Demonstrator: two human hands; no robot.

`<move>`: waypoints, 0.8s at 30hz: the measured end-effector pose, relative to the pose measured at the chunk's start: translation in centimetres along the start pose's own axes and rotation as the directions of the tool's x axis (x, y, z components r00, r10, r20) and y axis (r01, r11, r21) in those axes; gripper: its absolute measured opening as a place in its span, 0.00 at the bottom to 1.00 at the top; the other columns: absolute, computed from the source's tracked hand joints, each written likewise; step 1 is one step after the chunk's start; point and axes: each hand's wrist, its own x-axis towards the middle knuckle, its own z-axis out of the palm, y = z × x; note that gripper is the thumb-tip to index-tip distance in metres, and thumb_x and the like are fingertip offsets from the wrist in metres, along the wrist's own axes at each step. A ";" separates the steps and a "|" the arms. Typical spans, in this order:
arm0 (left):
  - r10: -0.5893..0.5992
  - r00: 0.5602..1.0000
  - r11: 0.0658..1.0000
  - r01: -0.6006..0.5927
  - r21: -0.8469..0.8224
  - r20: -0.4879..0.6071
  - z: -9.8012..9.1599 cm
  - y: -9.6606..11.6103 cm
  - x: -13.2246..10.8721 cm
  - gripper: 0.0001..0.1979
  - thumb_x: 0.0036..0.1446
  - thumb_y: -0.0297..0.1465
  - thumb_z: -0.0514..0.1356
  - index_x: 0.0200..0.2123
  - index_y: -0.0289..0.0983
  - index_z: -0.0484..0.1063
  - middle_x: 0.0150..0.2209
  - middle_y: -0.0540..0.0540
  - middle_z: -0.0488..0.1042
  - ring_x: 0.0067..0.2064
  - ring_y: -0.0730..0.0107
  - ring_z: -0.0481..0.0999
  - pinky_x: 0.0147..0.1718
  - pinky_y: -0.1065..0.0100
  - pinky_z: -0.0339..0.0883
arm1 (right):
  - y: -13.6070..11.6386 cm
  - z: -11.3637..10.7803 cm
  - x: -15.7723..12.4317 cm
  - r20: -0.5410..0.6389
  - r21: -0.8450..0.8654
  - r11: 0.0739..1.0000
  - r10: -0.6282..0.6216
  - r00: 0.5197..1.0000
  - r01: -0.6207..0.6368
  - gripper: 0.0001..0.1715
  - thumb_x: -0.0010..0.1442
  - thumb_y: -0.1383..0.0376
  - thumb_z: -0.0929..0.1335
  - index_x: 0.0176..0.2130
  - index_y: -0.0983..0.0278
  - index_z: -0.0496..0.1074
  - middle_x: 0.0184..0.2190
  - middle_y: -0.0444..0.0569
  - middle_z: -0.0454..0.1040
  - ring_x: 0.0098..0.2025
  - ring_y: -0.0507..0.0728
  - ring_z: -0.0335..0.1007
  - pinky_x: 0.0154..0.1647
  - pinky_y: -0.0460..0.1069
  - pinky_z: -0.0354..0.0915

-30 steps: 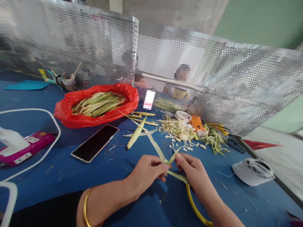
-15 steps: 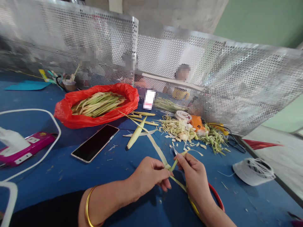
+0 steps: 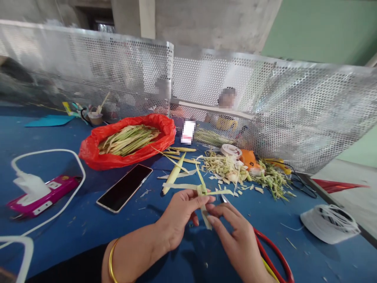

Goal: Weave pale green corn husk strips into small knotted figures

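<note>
My left hand (image 3: 184,208) is closed, thumb and fingers pinching a small folded knot of pale green leaf strips (image 3: 202,190). Loose strip ends stick out from the knot to the left, right, far side and down towards me. My right hand (image 3: 235,232) is at the strip end that points down, its thumb and forefinger close together on that end's edge. Under the right hand lie scissors with red and yellow handles (image 3: 275,251), their blade tip showing past the fingers. A pale pointed husk (image 3: 174,173) lies on the blue table just beyond my left hand.
A red plastic bag (image 3: 94,160) holds long green leaves. A phone (image 3: 125,188) and a magenta power strip (image 3: 48,196) lie left. Leaf scraps (image 3: 226,167), a tape roll (image 3: 231,150) and a white cord spool (image 3: 326,224) are right. A perforated metal screen (image 3: 123,78) stands behind; a person sits beyond.
The folded strips have been turned in my left hand, and their ends now spread crosswise. My right hand has moved from the strip on the far side to the lower end. The view has tilted up slightly.
</note>
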 end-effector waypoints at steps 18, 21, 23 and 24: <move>0.027 0.999 1.000 -0.027 0.009 -0.045 0.0 -0.2 0.1 0.10 0.52 0.31 0.64 0.38 0.32 0.77 0.36 0.40 0.80 0.36 0.66 0.80 0.15 0.79 0.57 | -1.0 1.3 -0.1 0.212 0.271 0.962 -0.020 0.977 -0.039 0.16 0.63 0.63 0.65 0.24 0.62 0.67 0.28 0.45 0.72 0.31 0.53 0.67 0.34 0.45 0.64; 0.020 0.998 1.000 -0.020 -0.006 -0.055 0.1 -0.1 0.0 0.09 0.52 0.30 0.64 0.37 0.33 0.76 0.35 0.41 0.80 0.34 0.68 0.79 0.14 0.79 0.55 | -1.1 1.2 -0.3 0.234 0.223 0.975 -0.062 0.970 0.009 0.15 0.63 0.64 0.65 0.24 0.62 0.68 0.29 0.45 0.73 0.32 0.54 0.68 0.35 0.46 0.65; 0.020 0.998 1.000 -0.020 -0.011 -0.054 0.0 0.0 0.1 0.10 0.52 0.31 0.64 0.38 0.33 0.76 0.34 0.42 0.80 0.31 0.71 0.78 0.13 0.79 0.53 | -1.0 0.8 -0.4 0.211 0.142 0.987 -0.107 0.972 0.078 0.14 0.63 0.64 0.65 0.25 0.62 0.69 0.27 0.45 0.72 0.31 0.54 0.69 0.34 0.46 0.65; 0.018 0.999 1.000 -0.018 -0.011 -0.052 0.0 0.0 0.2 0.10 0.51 0.31 0.64 0.38 0.33 0.76 0.33 0.43 0.79 0.29 0.72 0.77 0.13 0.79 0.52 | -0.8 0.4 -0.5 0.165 0.093 0.988 -0.138 0.976 0.124 0.13 0.63 0.65 0.64 0.27 0.61 0.69 0.28 0.45 0.72 0.32 0.55 0.69 0.35 0.47 0.64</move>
